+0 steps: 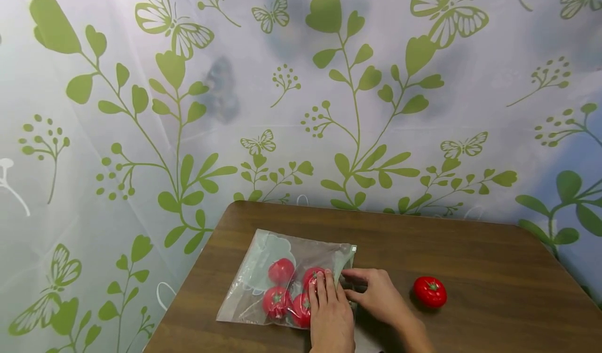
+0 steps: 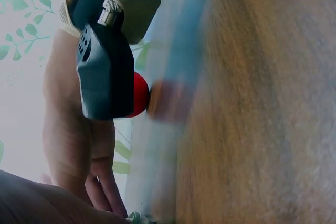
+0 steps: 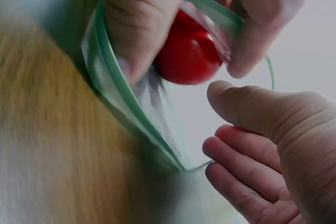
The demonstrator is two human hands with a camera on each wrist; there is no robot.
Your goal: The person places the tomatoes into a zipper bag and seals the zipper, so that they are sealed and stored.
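Note:
A clear zip bag [image 1: 249, 306] with a green-edged mouth lies flat, with several red tomatoes [image 1: 281, 271] inside. My left hand [image 1: 331, 311] rests on the bag's right part, its straight fingers over the tomatoes. In the right wrist view, that hand's thumb is at the lower lip of the parted mouth, well apart from its fingers, and a tomato [image 3: 190, 53] shows between them. My right hand [image 1: 378, 295] is beside the mouth at the right, thumb and fingers apart, with nothing between them. One loose tomato [image 1: 429, 292] sits right of this hand.
A brown wooden table [image 1: 470, 254] carries everything. Behind it hangs a pale curtain [image 1: 282, 45] printed with green leaves and butterflies. In the left wrist view, a dark device [image 2: 107, 72] is strapped to a wrist and partly covers a red tomato.

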